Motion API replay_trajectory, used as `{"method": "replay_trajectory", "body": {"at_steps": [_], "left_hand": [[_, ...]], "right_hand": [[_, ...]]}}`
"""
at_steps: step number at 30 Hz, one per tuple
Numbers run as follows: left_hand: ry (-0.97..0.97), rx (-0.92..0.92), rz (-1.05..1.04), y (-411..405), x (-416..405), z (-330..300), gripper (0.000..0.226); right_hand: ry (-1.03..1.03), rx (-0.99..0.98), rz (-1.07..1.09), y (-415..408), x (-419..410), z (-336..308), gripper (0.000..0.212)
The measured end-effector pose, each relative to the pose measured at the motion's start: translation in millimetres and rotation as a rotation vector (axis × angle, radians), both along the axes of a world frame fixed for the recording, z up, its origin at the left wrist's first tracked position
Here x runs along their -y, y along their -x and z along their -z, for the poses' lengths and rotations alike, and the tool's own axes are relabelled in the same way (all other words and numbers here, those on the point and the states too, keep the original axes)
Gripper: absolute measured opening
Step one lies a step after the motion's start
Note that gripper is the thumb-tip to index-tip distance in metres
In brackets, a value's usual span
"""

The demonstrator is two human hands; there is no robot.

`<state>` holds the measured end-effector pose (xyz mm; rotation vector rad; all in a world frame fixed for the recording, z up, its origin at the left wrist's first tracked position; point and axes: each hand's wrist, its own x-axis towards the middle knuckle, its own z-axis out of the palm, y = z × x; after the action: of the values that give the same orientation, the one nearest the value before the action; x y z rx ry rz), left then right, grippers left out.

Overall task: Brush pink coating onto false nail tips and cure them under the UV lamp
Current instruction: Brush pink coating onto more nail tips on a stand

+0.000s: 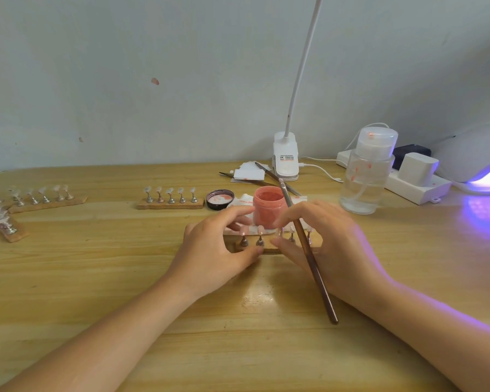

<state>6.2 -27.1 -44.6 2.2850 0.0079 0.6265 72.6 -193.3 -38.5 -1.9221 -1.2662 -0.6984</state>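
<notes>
A wooden strip (269, 250) carrying several nail tips on small metal stands lies at the table's middle; two tips at its left look pink (252, 230). My left hand (215, 250) grips the strip's left end, thumb at its near edge. My right hand (326, 241) grips the right end, and a brown brush (309, 250) lies slanted between its fingers, bristles up toward an open jar of pink coating (267, 206) just behind the strip. The UV lamp (475, 162) glows violet at the far right.
A black jar lid (220, 199) lies left of the jar. More wooden strips with clear tips sit at centre left (170, 204) and far left (47, 204). A clear pump bottle (368, 174), a white power strip (416, 188) and a clip lamp (285, 162) stand behind.
</notes>
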Motion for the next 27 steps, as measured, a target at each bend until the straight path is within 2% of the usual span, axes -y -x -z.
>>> {"method": "replay_trajectory", "body": {"at_steps": [3, 6, 9, 16, 18, 20, 23, 27], "left_hand": [[-0.096, 0.167, 0.007, 5, 6, -5, 0.038], [-0.206, 0.252, 0.027, 7, 9, -5, 0.026], [-0.205, 0.299, 0.025, 6, 8, -3, 0.015], [-0.163, 0.357, 0.003, 8, 9, -6, 0.008], [-0.114, 0.353, -0.043, 8, 9, -7, 0.01], [-0.021, 0.345, -0.083, 7, 7, -8, 0.013], [0.115, 0.333, -0.092, 6, 3, -6, 0.03], [0.223, 0.302, -0.131, 6, 1, -6, 0.027]], "right_hand": [[-0.159, -0.185, -0.079, 7, -3, 0, 0.017], [-0.228, -0.308, -0.142, 12, -7, 1, 0.022], [-0.249, -0.367, -0.18, 17, -10, 2, 0.023], [-0.244, -0.373, -0.181, 17, -10, 2, 0.023], [-0.263, -0.37, -0.148, 17, -10, 0, 0.02], [-0.33, -0.381, -0.152, 16, -9, -4, 0.007], [-0.417, -0.38, -0.172, 10, -2, -12, 0.016], [-0.49, -0.594, -0.086, -3, 2, -23, 0.041]]}}
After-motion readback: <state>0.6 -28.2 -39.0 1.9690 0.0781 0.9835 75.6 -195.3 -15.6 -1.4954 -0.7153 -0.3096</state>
